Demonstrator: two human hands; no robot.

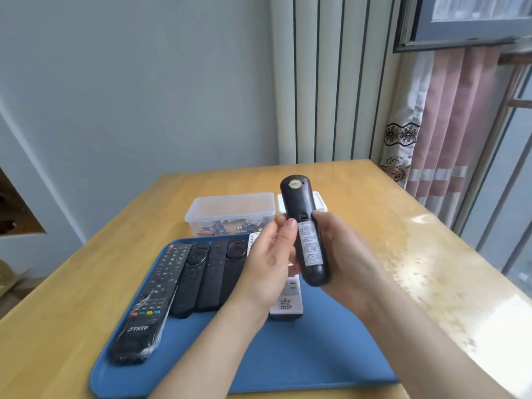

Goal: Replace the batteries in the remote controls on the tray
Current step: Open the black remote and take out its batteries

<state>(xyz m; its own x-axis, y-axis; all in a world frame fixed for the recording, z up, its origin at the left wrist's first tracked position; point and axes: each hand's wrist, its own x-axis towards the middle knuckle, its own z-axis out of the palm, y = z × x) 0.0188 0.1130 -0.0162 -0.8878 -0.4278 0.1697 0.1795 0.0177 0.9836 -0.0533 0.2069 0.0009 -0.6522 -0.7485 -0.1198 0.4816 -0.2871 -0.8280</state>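
Above a blue tray (288, 355), a black remote (305, 228) is held label-side up. The right hand (342, 254) curls its fingers round it; the left hand (267, 269) pinches its edge. Other remotes (201, 277) lie on the tray.

Wooden table (374, 226): blue tray (288, 355), clear box (230, 208).

Light wooden table (374, 226), pretty glossy, with a big patch of glare down its right side. Behind it is a plain pale blue-grey wall (144, 82), and a tall white radiator (331, 82) with vertical ribs sits in the corner. On the right there's a pink curtain (449, 116) with black flowery lace trim, hanging under a grey window frame (460, 21). Brownish recess (17, 208) at the far left edge.
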